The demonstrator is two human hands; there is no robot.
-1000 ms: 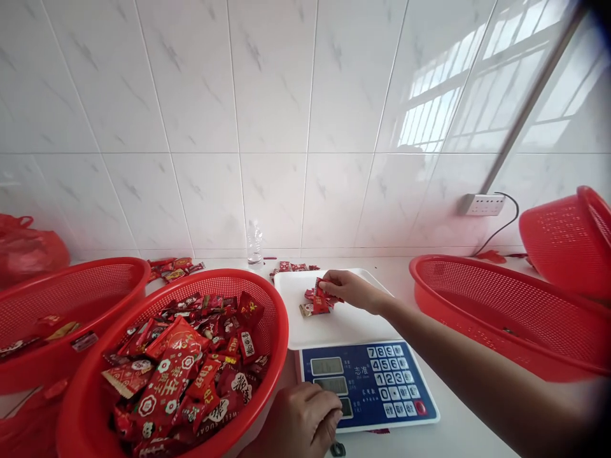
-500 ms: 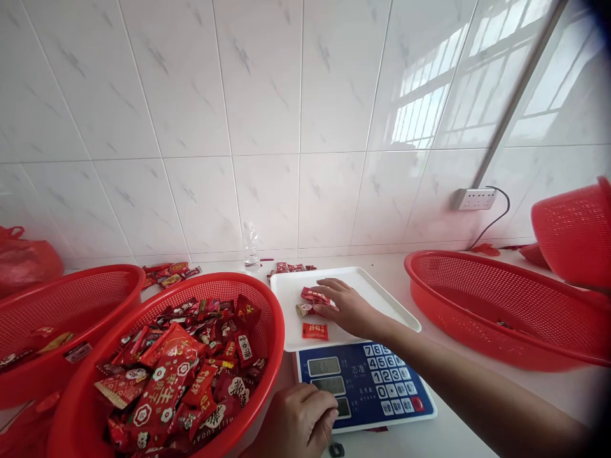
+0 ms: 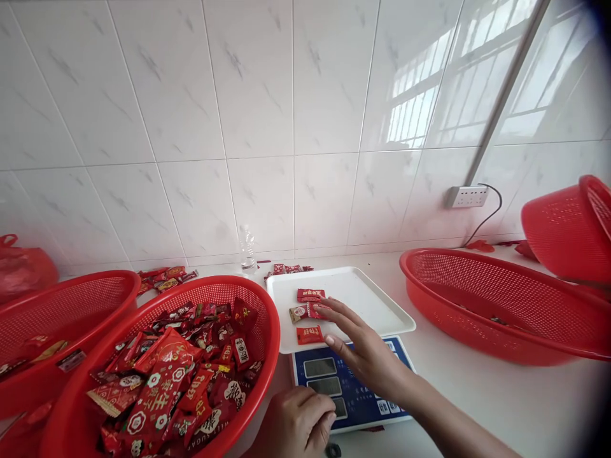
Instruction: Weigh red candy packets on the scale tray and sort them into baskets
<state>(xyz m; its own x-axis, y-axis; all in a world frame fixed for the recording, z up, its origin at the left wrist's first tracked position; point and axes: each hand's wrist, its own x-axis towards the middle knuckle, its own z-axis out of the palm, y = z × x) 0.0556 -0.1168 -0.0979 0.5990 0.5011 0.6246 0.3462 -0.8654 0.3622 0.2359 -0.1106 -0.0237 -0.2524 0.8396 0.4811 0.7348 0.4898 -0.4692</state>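
My right hand (image 3: pixel 367 353) is open, its fingers stretched out over the near side of a white tray (image 3: pixel 377 312) and the blue digital scale (image 3: pixel 351 416). Its fingertips are close to the wrapped sweets on the tray: a red one (image 3: pixel 310 294), a red and beige one (image 3: pixel 300 313) partly behind the fingers, and an orange-red one (image 3: pixel 310 334). At the scale's left corner my left hand (image 3: pixel 298 420) is closed, fingers curled in; whether anything is inside is hidden. Left of it stands a red plastic basket (image 3: pixel 272 343) heaped with wrapped sweets (image 3: pixel 162 394).
Another red basket (image 3: pixel 114 286) stands at far left, beside a red plastic bag (image 3: pixel 28 267). On the right are a large oval red basket (image 3: pixel 453 318) and a tilted one (image 3: pixel 558 232). A clear bottle (image 3: pixel 247 251) and loose sweets (image 3: pixel 286 269) lie along the tiled wall.
My right hand has drawn back toward me from the sweets, uncovering more of them and covering the scale's keypad. The left hand stays curled in place. The view has shifted slightly.
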